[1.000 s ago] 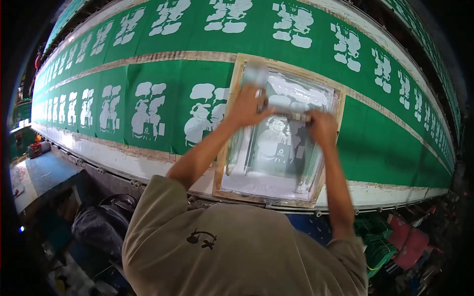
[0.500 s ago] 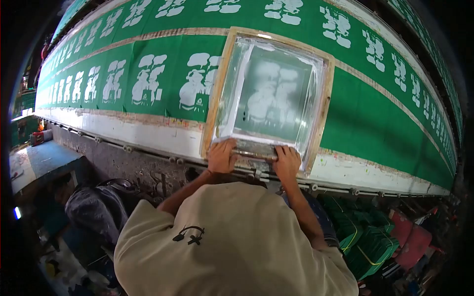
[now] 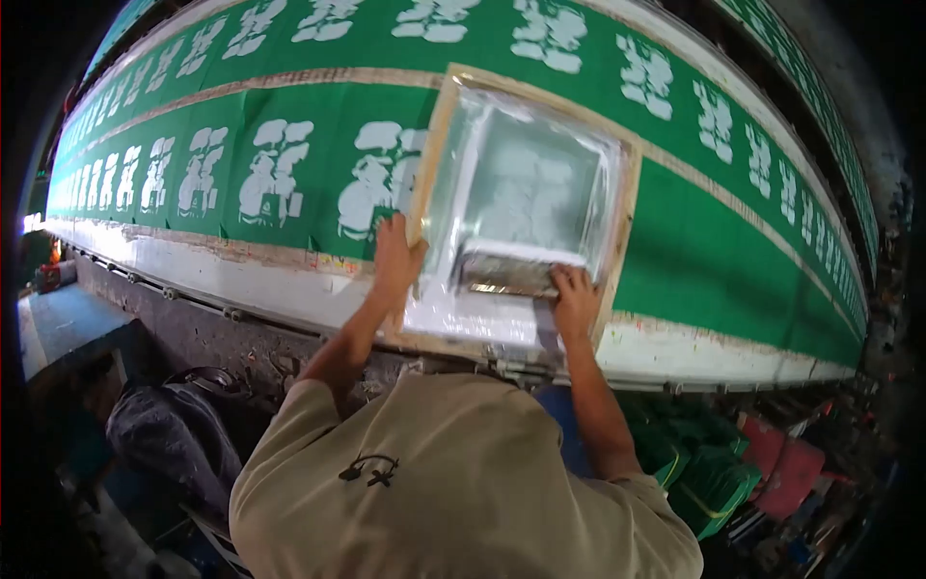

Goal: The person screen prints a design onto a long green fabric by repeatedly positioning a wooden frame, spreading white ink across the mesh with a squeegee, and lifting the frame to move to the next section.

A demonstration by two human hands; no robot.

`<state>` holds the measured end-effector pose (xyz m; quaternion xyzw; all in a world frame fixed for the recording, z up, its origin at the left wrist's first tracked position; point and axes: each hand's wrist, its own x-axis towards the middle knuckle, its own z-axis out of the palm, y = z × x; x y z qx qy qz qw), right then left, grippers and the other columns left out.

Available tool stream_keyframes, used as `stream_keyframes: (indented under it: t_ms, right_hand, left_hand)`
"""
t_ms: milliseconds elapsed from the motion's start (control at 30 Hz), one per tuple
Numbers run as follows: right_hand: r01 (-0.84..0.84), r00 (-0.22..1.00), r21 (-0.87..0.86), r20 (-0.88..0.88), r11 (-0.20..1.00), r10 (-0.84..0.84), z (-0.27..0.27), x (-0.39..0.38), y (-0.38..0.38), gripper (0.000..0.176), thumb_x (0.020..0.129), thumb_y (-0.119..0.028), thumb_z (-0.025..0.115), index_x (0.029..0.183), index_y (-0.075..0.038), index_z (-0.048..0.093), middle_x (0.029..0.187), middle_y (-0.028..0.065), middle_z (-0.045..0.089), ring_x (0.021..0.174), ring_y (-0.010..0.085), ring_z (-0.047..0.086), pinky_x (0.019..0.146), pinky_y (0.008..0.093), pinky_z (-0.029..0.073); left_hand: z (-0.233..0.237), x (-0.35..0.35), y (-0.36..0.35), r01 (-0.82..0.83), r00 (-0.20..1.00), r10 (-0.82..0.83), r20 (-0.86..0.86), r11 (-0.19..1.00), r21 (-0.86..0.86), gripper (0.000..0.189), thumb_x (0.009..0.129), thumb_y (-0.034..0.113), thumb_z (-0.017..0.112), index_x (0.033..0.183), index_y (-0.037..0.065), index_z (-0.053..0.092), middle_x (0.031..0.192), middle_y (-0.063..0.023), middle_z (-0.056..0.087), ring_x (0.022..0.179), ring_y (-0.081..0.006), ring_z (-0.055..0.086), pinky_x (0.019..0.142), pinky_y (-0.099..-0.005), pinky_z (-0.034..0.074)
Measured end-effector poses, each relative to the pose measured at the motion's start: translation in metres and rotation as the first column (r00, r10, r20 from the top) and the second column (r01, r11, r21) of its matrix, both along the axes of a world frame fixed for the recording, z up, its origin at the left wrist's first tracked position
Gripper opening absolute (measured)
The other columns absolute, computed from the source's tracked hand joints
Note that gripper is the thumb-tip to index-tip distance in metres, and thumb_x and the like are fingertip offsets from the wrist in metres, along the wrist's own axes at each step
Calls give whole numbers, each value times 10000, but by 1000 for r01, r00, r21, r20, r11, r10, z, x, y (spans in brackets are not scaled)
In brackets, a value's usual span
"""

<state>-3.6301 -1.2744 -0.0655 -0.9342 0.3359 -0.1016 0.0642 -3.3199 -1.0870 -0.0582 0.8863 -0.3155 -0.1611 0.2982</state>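
A wooden-framed printing screen (image 3: 627, 207) lies on green fabric, with white ink smeared over its mesh. My left hand (image 3: 394, 259) grips the left side of the frame, fingers on the outer side. My right hand (image 3: 575, 297) holds the right end of a squeegee (image 3: 511, 275), a flat bar that rests across the lower part of the mesh. A pale printed pattern shows faintly through the mesh above the squeegee. Left of the frame, a white print (image 3: 371, 183) is partly covered by the screen's edge.
Long green fabric strips (image 3: 714, 251) on the curved-looking table carry rows of white prints. A rail (image 3: 231, 314) runs along the table's near edge. Bundled green stacks (image 3: 709, 492) and a red object (image 3: 786, 468) sit below right; a dark cloth-covered thing (image 3: 178, 444) stands below left.
My left hand has let go of the squeegee and moved to the frame's left side. The squeegee has shifted away from the near edge with my right hand. The view has shifted slightly.
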Motion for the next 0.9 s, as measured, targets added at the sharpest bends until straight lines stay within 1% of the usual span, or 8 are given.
stream_keyframes:
  t_ms: [167,267,367,400,467,533,667,900]
  right_hand:
    - [42,979,-55,200,998,-30,-7,127,-164,343,801,-59,704,1118,-185,734,1138,28,723,1090,298,656,925,497,461]
    - [232,973,19,11,973,-232,2,120,-155,254,815,-166,728,1068,-173,740,1115,47,725,1043,324,676,937,504,466]
    - [555,829,447,-221,702,-514,60,50,-103,395,792,-239,732,1171,-134,769,1115,119,770,1087,347,710,1052,487,448]
    - [555,827,447,-207,702,-522,10,-19,-99,395,792,-239,732,1171,-134,769,1115,119,770,1087,347,710,1052,487,448]
    - [348,833,633,129,692,-538,-30,-95,-107,409,785,-131,695,1175,-22,750,1001,107,769,904,265,707,859,397,536]
    - [277,461,917,136,288,-877,4,-140,-107,421,730,-107,722,1124,42,733,979,103,723,881,224,663,827,359,524]
    - [336,492,899,88,283,-866,28,-230,-208,435,725,-60,728,1146,49,705,1057,134,718,904,262,660,828,377,522]
    - [297,427,935,51,193,-903,20,-311,-173,514,777,-52,732,1273,63,660,1134,136,720,1028,260,662,941,365,496]
  left_hand:
    - [1,5,-6,-128,951,100,-292,989,-77,508,820,57,718,1215,-23,408,1058,-306,597,982,-504,623,872,-546,495]
    - [2,2,-23,-241,930,203,-306,966,-92,390,845,27,686,1157,-12,456,1042,-289,656,952,-486,670,871,-512,516]
    - [3,2,-26,-200,954,184,-237,979,-47,415,858,64,694,1198,1,465,1001,-288,688,944,-497,686,825,-523,532]
    - [3,-4,-31,-192,958,175,-228,980,-58,415,858,64,694,1198,1,465,1001,-288,688,944,-497,686,825,-523,532]
    - [1,-25,-46,-208,963,180,-203,969,-131,390,868,78,693,1193,17,486,1001,-281,688,971,-495,684,832,-525,529]
    - [-26,-71,-86,-186,975,147,-168,950,-250,428,880,109,687,1235,25,465,1037,-288,683,999,-519,668,853,-538,524]
    - [-41,-173,-177,-140,959,74,-272,963,-230,531,884,167,697,1328,17,447,1188,-323,636,1138,-507,620,966,-533,482]
    - [-33,-238,-167,-99,994,93,-59,989,-112,520,853,196,727,1261,-28,495,1158,-274,597,1078,-498,596,936,-546,464]
